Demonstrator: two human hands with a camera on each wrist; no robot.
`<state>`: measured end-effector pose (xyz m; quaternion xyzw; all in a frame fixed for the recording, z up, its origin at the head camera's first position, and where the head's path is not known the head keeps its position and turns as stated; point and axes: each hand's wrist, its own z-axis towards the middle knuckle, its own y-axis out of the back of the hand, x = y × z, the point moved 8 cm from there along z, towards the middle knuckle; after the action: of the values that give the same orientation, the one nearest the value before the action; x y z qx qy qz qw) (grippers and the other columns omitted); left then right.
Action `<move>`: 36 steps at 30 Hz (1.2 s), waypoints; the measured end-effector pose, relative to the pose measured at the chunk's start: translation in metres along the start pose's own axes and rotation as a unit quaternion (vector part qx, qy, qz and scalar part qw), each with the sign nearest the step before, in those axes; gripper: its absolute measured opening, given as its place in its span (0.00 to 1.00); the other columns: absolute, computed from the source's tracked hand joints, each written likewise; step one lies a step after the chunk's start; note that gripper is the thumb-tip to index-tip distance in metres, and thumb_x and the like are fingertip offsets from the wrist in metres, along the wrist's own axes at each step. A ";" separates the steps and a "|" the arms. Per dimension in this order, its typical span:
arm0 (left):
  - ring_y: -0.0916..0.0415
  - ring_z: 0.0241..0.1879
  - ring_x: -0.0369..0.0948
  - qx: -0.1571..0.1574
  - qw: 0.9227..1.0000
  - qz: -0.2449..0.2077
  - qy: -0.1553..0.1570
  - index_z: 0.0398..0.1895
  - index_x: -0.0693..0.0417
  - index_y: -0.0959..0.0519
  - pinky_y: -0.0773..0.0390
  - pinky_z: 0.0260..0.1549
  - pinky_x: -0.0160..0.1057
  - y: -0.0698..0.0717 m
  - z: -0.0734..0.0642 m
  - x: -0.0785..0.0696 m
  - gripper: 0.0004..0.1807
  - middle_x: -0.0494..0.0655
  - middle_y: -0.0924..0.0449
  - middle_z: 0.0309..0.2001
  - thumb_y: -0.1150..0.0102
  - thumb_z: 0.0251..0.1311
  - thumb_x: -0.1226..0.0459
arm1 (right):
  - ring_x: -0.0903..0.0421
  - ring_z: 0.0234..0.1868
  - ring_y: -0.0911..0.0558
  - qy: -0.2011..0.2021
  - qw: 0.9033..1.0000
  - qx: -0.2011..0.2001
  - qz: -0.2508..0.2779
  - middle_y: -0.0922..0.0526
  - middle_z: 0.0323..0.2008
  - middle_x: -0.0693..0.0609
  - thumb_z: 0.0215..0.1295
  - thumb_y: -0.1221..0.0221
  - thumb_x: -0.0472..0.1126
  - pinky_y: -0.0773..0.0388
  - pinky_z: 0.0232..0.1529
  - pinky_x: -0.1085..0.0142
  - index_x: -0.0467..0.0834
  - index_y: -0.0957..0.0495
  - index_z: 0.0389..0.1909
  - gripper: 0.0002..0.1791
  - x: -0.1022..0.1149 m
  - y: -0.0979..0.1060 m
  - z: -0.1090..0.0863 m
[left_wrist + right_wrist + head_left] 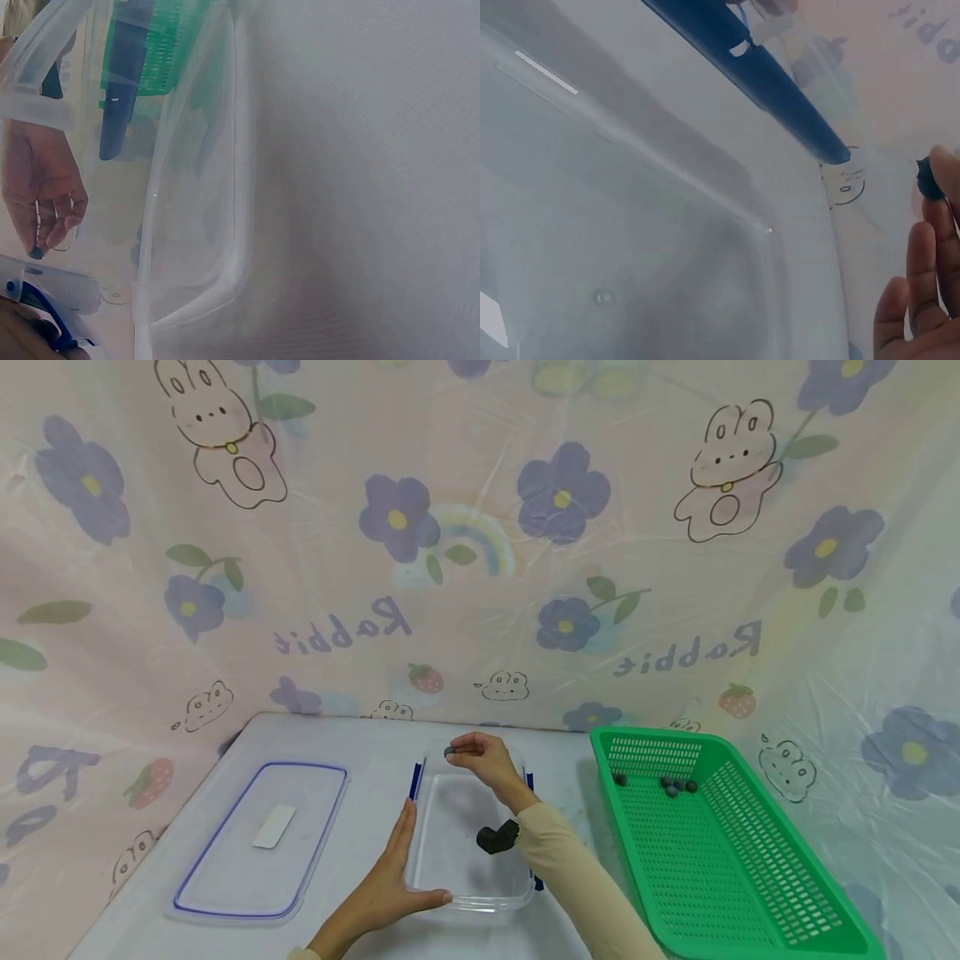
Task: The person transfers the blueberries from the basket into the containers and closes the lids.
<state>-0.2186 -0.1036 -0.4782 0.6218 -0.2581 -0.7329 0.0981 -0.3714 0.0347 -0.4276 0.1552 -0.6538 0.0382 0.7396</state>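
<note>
A clear plastic container (457, 818) with blue side latches sits on the white table. My right hand (486, 762) pinches one blueberry (449, 751) between thumb and fingertips, over the container's far end. The same blueberry (929, 178) shows dark blue at the right edge of the right wrist view, above the rim. My left hand (386, 883) rests against the container's near left corner, fingers straight along the left side and thumb along the front rim. In the left wrist view, its fingers (30, 334) lie beside a blue latch.
To the right stands a green basket (626, 852) with several blueberries (671, 785) toward its far end. A clear lid (225, 860) edged in blue lies flat at the left, bearing a white label (275, 827). Behind the table hangs a patterned curtain (480, 568).
</note>
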 end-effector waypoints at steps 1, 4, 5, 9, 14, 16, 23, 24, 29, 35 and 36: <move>0.66 0.73 0.60 0.000 1.000 0.000 0.000 0.78 0.54 0.68 0.50 0.60 0.70 0.000 0.000 0.000 0.70 0.56 0.73 0.77 0.23 0.43 0.49 | 0.57 0.38 0.18 0.000 1.000 0.001 0.003 0.16 0.37 0.47 0.57 0.32 0.33 0.21 0.47 0.59 0.33 0.19 0.43 0.14 -0.002 -0.001 0.001; 0.66 0.73 0.60 0.000 1.000 -0.001 -0.004 0.77 0.55 0.67 0.51 0.60 0.70 0.000 0.000 0.000 0.70 0.57 0.72 0.76 0.23 0.43 0.50 | 0.57 0.38 0.19 -0.004 1.000 0.005 -0.002 0.16 0.37 0.46 0.57 0.32 0.33 0.21 0.45 0.62 0.32 0.20 0.44 0.15 -0.005 -0.003 0.004; 0.66 0.73 0.59 0.000 1.000 -0.002 -0.007 0.77 0.55 0.68 0.51 0.60 0.70 0.000 0.001 0.000 0.70 0.57 0.72 0.76 0.23 0.44 0.50 | 0.57 0.38 0.19 -0.009 1.000 0.008 -0.006 0.16 0.37 0.45 0.57 0.32 0.33 0.21 0.46 0.62 0.32 0.20 0.44 0.15 -0.006 -0.003 0.004; 0.67 0.73 0.58 0.002 1.000 -0.002 -0.013 0.77 0.55 0.68 0.51 0.61 0.69 -0.001 0.002 -0.001 0.70 0.56 0.72 0.77 0.23 0.44 0.51 | 0.57 0.37 0.19 -0.033 0.999 0.022 -0.027 0.16 0.34 0.50 0.55 0.31 0.33 0.22 0.49 0.56 0.35 0.18 0.41 0.13 -0.015 -0.005 0.009; 0.64 0.72 0.60 0.001 1.000 -0.002 -0.013 0.77 0.55 0.68 0.49 0.60 0.69 -0.001 0.002 0.000 0.70 0.57 0.72 0.76 0.23 0.44 0.50 | 0.56 0.36 0.19 -0.051 0.997 0.022 -0.053 0.16 0.32 0.51 0.53 0.29 0.34 0.23 0.47 0.56 0.37 0.17 0.39 0.12 -0.028 -0.007 0.015; 0.64 0.72 0.61 0.001 1.000 -0.003 -0.014 0.77 0.55 0.68 0.49 0.60 0.69 -0.001 0.002 0.000 0.70 0.58 0.72 0.76 0.23 0.44 0.50 | 0.57 0.35 0.19 -0.051 0.997 0.017 -0.062 0.16 0.31 0.52 0.53 0.29 0.34 0.23 0.44 0.60 0.38 0.17 0.38 0.12 -0.033 -0.008 0.018; 0.66 0.73 0.58 0.000 1.000 -0.006 -0.022 0.77 0.56 0.68 0.51 0.62 0.68 0.000 0.002 -0.002 0.70 0.58 0.72 0.76 0.23 0.44 0.52 | 0.58 0.34 0.20 -0.073 0.995 0.005 -0.073 0.16 0.29 0.53 0.49 0.27 0.34 0.25 0.40 0.64 0.39 0.16 0.37 0.13 -0.047 -0.015 0.019; 0.67 0.73 0.57 0.000 1.000 -0.005 -0.022 0.77 0.57 0.67 0.51 0.62 0.68 0.000 0.002 -0.002 0.70 0.58 0.72 0.76 0.23 0.44 0.52 | 0.58 0.34 0.20 -0.075 0.994 0.004 -0.075 0.16 0.29 0.53 0.49 0.27 0.34 0.25 0.40 0.64 0.39 0.16 0.37 0.13 -0.048 -0.017 0.019; 0.68 0.73 0.56 0.002 1.000 -0.002 -0.022 0.77 0.57 0.67 0.53 0.63 0.67 -0.001 0.002 -0.003 0.69 0.57 0.72 0.76 0.23 0.44 0.52 | 0.59 0.33 0.20 -0.083 0.992 -0.010 -0.098 0.16 0.28 0.54 0.49 0.27 0.34 0.26 0.43 0.62 0.39 0.16 0.36 0.12 -0.051 -0.021 0.015; 0.66 0.73 0.57 0.001 1.000 -0.002 -0.015 0.77 0.56 0.67 0.51 0.62 0.68 -0.001 0.001 -0.003 0.69 0.57 0.71 0.77 0.23 0.44 0.51 | 0.61 0.30 0.21 -0.089 0.988 -0.014 -0.123 0.16 0.27 0.54 0.49 0.27 0.33 0.26 0.37 0.67 0.38 0.16 0.35 0.11 -0.061 -0.024 0.012; 0.66 0.73 0.57 0.000 1.000 -0.002 -0.015 0.77 0.56 0.67 0.51 0.62 0.68 -0.001 0.001 -0.002 0.69 0.57 0.71 0.77 0.23 0.44 0.51 | 0.61 0.30 0.21 -0.088 0.988 -0.012 -0.125 0.16 0.27 0.54 0.49 0.27 0.33 0.27 0.36 0.68 0.38 0.16 0.35 0.11 -0.061 -0.025 0.011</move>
<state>-0.2186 -0.1019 -0.4763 0.6113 -0.2581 -0.7424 0.0927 -0.3838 0.0168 -0.4912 0.2292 -0.6920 -0.0760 0.6803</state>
